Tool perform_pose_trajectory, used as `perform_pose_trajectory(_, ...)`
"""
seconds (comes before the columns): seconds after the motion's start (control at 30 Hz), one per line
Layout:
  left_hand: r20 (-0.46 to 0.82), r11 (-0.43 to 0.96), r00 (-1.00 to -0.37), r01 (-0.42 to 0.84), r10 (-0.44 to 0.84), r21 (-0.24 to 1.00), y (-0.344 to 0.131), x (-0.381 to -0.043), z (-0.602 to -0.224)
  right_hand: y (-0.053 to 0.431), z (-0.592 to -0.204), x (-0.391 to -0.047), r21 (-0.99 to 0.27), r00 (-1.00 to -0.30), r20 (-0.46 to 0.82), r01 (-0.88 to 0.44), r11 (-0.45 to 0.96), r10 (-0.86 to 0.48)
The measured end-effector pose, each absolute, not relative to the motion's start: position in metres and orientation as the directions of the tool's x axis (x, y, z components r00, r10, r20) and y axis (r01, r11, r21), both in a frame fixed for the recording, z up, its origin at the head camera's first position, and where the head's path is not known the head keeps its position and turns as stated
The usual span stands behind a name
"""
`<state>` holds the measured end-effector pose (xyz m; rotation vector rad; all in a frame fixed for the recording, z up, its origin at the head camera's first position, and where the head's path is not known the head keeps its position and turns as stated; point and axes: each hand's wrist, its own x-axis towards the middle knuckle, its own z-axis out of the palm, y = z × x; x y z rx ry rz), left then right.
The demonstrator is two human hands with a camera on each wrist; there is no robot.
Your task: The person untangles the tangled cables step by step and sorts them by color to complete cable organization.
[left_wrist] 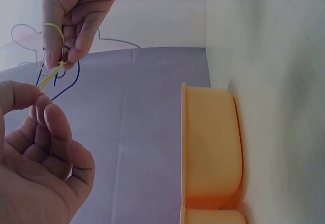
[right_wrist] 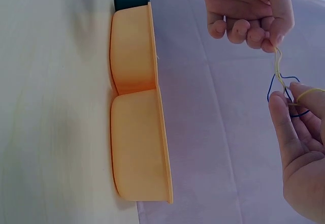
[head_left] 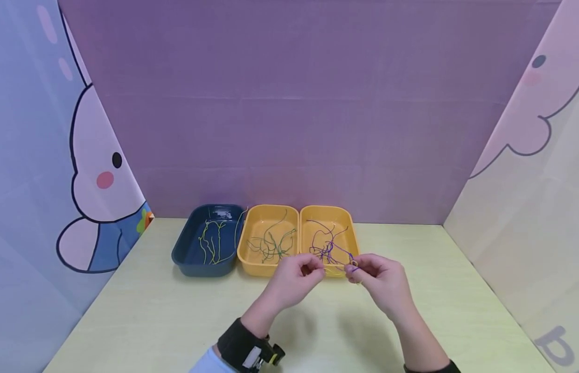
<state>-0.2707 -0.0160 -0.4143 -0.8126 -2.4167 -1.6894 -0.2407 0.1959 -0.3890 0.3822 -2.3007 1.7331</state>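
Between the two hands runs a yellow string (left_wrist: 49, 78), tangled with a blue-purple string (left_wrist: 72, 85). My left hand (head_left: 294, 280) pinches one end of the yellow string between thumb and forefinger. My right hand (head_left: 382, 282) pinches the knotted part, where the yellow loops around the blue-purple string. In the right wrist view the yellow string (right_wrist: 278, 64) stretches from the left fingertips to the right ones, and a loop of the blue string (right_wrist: 269, 88) hangs beside it. Both hands are raised near the front of the right-hand yellow tray (head_left: 353, 233).
A dark blue tray (head_left: 182, 254) on the left contains yellow-green strings (head_left: 219, 243). The middle yellow tray (head_left: 244, 248) has green strings (head_left: 270, 246), and purple strings (head_left: 326, 248) lie in the right one. Behind the pale table (head_left: 154, 321) rises a purple backdrop (head_left: 289, 103).
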Motion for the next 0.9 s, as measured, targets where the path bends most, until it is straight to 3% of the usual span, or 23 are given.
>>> perform_pose_trajectory(0.23, 0.383, 0.256, -0.867, 0.468, 0.320, 0.846, -0.030, -0.277, -0.412, 0.195, -0.377, -0.235, -0.901, -0.938, 0.343, -0.345, 0.263, -0.056)
perform_pose_trajectory(0.53, 0.367, 0.281, -0.894, 0.432, 0.255, 0.857, -0.046, -0.282, -0.410, 0.210, -0.403, -0.253, -0.914, -0.938, 0.339, -0.346, 0.210, -0.069)
perform_pose_trajectory(0.9, 0.413, 0.288, -0.904, 0.428, 0.116, 0.857, -0.083, -0.290, -0.403, 0.225, -0.401, -0.257, -0.916, -0.934, 0.357, -0.345, 0.203, 0.026)
